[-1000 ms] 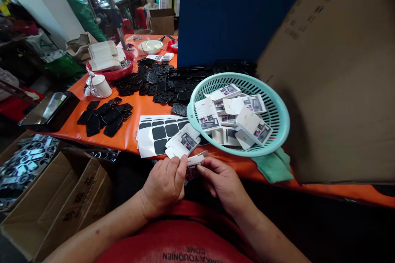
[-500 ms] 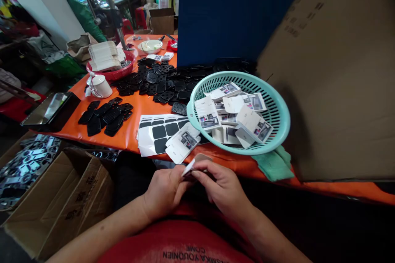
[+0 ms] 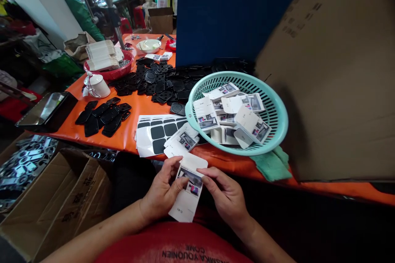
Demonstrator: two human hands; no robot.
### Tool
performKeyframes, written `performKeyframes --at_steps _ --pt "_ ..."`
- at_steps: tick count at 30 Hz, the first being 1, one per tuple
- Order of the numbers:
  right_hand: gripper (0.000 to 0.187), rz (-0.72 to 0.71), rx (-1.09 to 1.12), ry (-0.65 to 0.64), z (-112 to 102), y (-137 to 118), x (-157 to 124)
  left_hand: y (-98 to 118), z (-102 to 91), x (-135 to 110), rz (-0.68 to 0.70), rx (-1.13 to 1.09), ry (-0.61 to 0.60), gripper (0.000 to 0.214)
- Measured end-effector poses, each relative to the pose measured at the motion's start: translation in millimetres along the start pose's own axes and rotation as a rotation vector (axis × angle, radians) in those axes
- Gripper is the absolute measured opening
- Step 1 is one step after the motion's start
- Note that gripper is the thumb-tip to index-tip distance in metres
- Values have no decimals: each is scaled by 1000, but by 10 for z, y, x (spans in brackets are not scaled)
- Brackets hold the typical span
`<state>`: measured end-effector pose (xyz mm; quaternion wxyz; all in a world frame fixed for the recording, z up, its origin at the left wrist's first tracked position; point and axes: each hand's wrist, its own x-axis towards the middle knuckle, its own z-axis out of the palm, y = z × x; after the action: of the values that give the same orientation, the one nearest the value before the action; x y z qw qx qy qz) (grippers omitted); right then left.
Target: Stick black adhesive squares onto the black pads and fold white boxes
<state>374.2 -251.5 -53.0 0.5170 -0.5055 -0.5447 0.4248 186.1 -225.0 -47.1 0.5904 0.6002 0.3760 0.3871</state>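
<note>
Between my hands, low over my lap, is a white printed cardboard box [image 3: 186,204] with small product pictures and a flap at its top end. My left hand [image 3: 158,194] grips its left side, thumb across the printed face. The fingertips of my right hand [image 3: 227,198] pinch its upper right edge. Just beyond lies a similar box [image 3: 186,141], on sheets of black rounded-square stickers [image 3: 159,146]. A mint-green plastic basket [image 3: 282,120] to the right holds several more such boxes [image 3: 206,114], some with flaps up.
Black plastic plates [image 3: 106,116] lie in heaps on the orange tabletop [image 3: 126,137]. A white lidded cup [image 3: 98,86] and a red basket [image 3: 108,74] of white cartons stand left. A large cardboard sheet [image 3: 339,90] and a blue panel [image 3: 222,16] rise behind. Open cartons [image 3: 58,201] sit lower left.
The box in my hands was edge-on; now it is turned so its printed face shows. My right hand has shifted slightly to its upper right edge, and my left thumb lies on its face.
</note>
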Motion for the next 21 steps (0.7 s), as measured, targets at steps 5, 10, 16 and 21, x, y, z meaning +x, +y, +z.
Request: performKeyframes --at_steps 5,10,16,21 --pt "13 -23 39 -39 -1 -37 66 90 -10 93 -1 121 56 20" --pt "33 269 250 -9 46 -18 115 45 -33 89 11 213 85 24" --pt "6 -68 36 -109 -62 -99 165 -30 -63 104 98 174 80 32" --pt "10 27 -46 -109 -67 -164 155 126 -69 127 20 302 46 24"
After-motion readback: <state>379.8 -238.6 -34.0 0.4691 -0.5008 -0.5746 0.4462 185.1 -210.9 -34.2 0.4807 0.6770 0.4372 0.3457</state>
